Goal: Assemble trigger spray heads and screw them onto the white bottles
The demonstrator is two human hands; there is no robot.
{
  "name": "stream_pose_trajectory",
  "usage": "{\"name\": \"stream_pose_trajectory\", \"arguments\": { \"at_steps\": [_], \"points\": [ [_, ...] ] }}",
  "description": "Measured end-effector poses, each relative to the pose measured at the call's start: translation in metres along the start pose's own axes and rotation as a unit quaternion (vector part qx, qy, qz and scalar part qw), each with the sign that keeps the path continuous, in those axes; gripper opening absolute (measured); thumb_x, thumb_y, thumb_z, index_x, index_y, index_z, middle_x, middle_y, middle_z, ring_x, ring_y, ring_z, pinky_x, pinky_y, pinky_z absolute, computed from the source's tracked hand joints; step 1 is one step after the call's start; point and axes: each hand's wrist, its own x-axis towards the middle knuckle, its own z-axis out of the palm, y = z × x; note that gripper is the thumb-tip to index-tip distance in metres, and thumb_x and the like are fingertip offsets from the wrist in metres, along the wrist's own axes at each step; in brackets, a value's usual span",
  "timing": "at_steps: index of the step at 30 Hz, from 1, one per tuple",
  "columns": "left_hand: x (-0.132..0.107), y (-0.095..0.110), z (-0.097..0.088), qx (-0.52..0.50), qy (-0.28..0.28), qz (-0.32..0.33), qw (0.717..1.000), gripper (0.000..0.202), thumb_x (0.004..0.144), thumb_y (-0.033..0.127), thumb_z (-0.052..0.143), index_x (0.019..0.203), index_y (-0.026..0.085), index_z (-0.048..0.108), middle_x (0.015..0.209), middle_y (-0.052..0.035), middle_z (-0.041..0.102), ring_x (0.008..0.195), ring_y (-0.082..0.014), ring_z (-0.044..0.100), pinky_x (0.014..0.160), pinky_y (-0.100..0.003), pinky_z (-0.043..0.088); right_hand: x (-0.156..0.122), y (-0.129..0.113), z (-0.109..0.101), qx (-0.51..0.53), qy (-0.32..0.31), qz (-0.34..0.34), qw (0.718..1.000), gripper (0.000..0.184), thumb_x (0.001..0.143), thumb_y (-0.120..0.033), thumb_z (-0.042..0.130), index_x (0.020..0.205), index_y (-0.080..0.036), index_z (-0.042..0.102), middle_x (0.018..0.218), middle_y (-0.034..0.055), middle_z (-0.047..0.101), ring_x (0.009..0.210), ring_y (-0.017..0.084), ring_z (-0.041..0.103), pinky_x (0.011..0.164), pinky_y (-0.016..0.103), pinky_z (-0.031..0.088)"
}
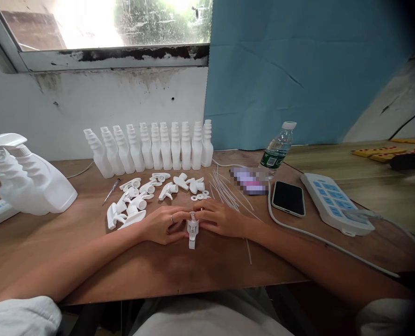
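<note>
The left hand and right hand are both clamped on 1 white sprayer head, a strip of counter between it and the front edge. Loose sprayer heads and thin tubes crowd the far side, before 11 bottles.

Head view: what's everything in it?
Spray heads: several, white, centre; one held
Rings: several, white, centre
Slim bottles: eleven, white, back
Larger bottles: several, white, left
Screwdriver: one, grey, left
Tubes: many, white, right
Water bottle: one, clear, right
Phone: one, black, right
Blurred item: one, purple, right
Power strips: two, white, sides
Cables: several, white, scattered
Unclear things: several, yellow, right
Table: one, brown, beneath
Window frame: one, grey, back
Sheet: one, blue, back
Hands: two, bare, centre
</note>
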Motion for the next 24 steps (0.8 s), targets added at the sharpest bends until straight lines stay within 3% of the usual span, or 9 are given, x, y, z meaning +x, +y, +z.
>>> {"name": "stream_pose_trajectory", "arguments": {
  "at_steps": [4, 10, 13, 24],
  "points": [
    [0.0012, -0.0017, 0.0011, -0.002, 0.029, 0.018, 0.999, 0.033, 0.091, 0.039, 0.058, 0.117, 0.019, 0.051, 0.109, -0.0115, 0.068, 0.091, -0.0194, 0.066, 0.078, -0.028, 0.05, -0.0006, 0.0009, 0.0013, 0.012, -0.001, -0.01, 1.0, 0.015, 0.096, -0.02, 0.05, 0.107, -0.016, 0.059, 0.106, 0.0102, 0.064, 0.097, 0.018, 0.059, 0.088, 0.034, 0.051],
    [0.0036, -0.0013, -0.0004, -0.039, 0.004, 0.001, 0.999, 0.031, 0.092, 0.04, 0.055, 0.116, 0.02, 0.054, 0.113, -0.0125, 0.065, 0.086, -0.0176, 0.066, 0.076, -0.027, 0.05, -0.0028, 0.0012, 0.0018, 0.025, -0.012, 0.007, 1.0, 0.019, 0.097, -0.018, 0.048, 0.113, -0.018, 0.059, 0.112, 0.0099, 0.063, 0.103, 0.018, 0.06, 0.089, 0.034, 0.051],
    [0.0042, -0.0006, -0.0009, -0.04, 0.012, 0.025, 0.999, 0.03, 0.092, 0.036, 0.058, 0.117, 0.02, 0.053, 0.115, -0.0123, 0.064, 0.092, -0.0181, 0.066, 0.079, -0.027, 0.05, -0.0032, 0.0013, 0.0022, 0.029, -0.017, 0.018, 0.999, 0.019, 0.097, -0.018, 0.048, 0.113, -0.017, 0.059, 0.113, 0.0099, 0.063, 0.104, 0.018, 0.06, 0.09, 0.034, 0.051],
    [0.0077, -0.0031, 0.0011, 0.053, 0.062, 0.089, 0.993, 0.037, 0.089, 0.043, 0.061, 0.115, 0.017, 0.054, 0.108, -0.0112, 0.067, 0.088, -0.0187, 0.067, 0.074, -0.026, 0.051, -0.0027, -0.0007, 0.0023, 0.016, -0.007, 0.009, 1.0, 0.017, 0.094, -0.017, 0.052, 0.108, -0.016, 0.06, 0.105, 0.0101, 0.065, 0.093, 0.019, 0.062, 0.082, 0.032, 0.054]
  ]
}}
